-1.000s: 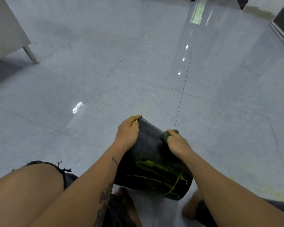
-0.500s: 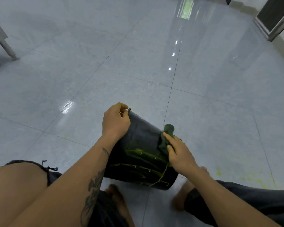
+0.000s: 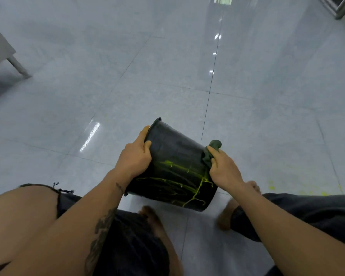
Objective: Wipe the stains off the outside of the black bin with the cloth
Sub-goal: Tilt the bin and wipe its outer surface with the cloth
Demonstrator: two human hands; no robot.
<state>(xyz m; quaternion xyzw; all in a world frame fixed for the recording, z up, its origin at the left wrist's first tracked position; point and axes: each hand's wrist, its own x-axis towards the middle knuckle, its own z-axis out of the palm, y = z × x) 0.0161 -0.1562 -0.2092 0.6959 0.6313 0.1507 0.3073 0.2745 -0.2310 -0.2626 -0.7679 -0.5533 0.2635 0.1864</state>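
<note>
The black bin [image 3: 173, 154] is tilted on its side over the grey floor tiles, between my knees. Yellow-green streaks run across its lower wall, towards me. My left hand [image 3: 134, 156] grips the bin's left side, thumb on the wall and fingers round the far edge. My right hand [image 3: 223, 168] presses a dark green cloth [image 3: 212, 151] against the bin's right side; one end of the cloth sticks out above my fingers.
My bare feet [image 3: 237, 208] and legs in dark shorts flank the bin. Yellow-green specks [image 3: 271, 186] dot the floor at right. A grey furniture leg [image 3: 18, 66] stands at far left, and a metal frame [image 3: 343, 6] at top right.
My right hand and the cloth have slid from the bin's wall to its right edge. My left hand has shifted down the left side, uncovering the far rim. The head view moved.
</note>
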